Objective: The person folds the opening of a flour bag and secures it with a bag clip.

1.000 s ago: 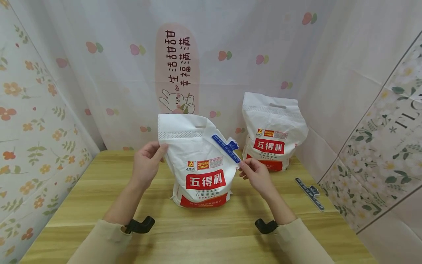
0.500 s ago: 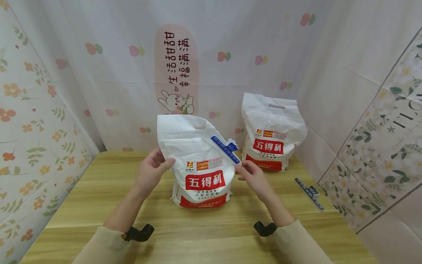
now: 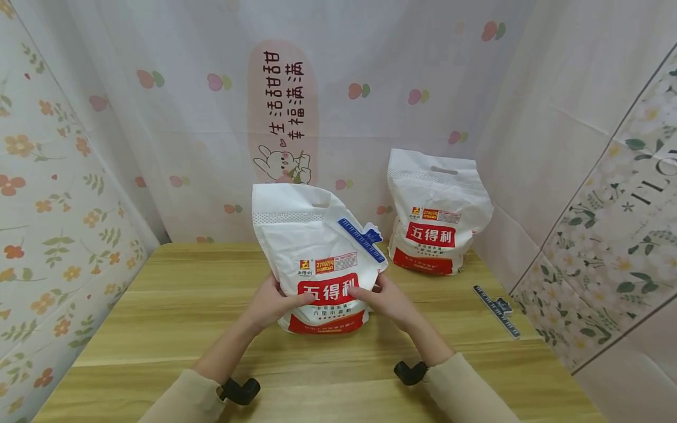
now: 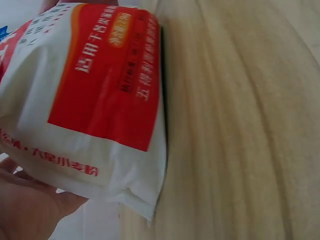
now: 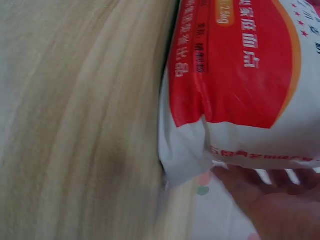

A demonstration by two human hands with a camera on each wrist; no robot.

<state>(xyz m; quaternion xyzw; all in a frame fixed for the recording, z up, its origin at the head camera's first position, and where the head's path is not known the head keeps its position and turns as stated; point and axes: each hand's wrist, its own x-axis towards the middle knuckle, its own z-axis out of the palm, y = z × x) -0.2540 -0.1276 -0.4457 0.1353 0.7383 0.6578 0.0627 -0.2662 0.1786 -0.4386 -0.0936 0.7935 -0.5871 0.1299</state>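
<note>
I grip the flour bag point(image 3: 324, 258) lower now;
left hand point(image 3: 277, 304) and right hand point(image 3: 389, 299) wrap its sides; its blue clip point(image 3: 362, 239) seems secure unheld.

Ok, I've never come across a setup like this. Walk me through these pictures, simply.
There is no machine here: a person is working with two bare hands. The wide picture comes from a camera worn on the head, looking forward and down. The two close ones come from cameras on the left and right wrists, which is why the bag looks turned sideways there.

On the wooden table stands the front bag, white with red printing. The left hand and right hand hold it from either side, thumbs over its front. A blue clip sits along its slanting upper right edge. Behind, to the right, stands a similar second bag, and nearer the person lies a loose clip.
</note>
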